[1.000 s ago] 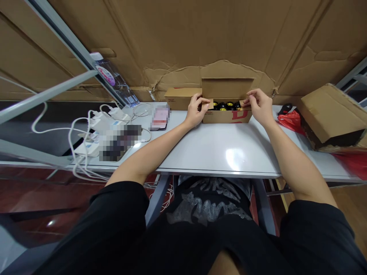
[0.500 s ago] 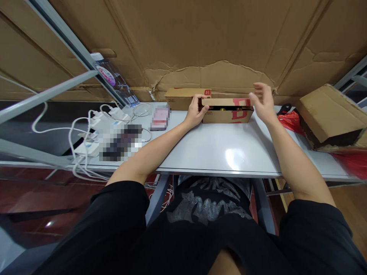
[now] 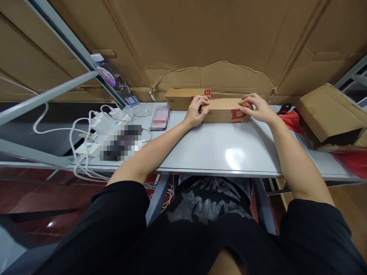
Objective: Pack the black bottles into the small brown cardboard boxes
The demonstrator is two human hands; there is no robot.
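A brown cardboard box with red print stands on the white table, its lid lying down over the top. At its left end my left hand grips the corner, fingers over the top and thumb on the front. My right hand holds the right end, fingertips on the lid and thumb against the front edge. What is inside the box is hidden. Behind my left hand sits a second brown box with a red mark, lid down, against the cardboard backing.
To the left are a phone, a pixelated dark item, white chargers with cables and a water bottle by the metal frame. A worn carton and a red bag stand at the right of the table.
My right hand has come down and left onto the box. The lid, raised with a dark gap showing before, now lies over the opening. My left hand stays at the left end.
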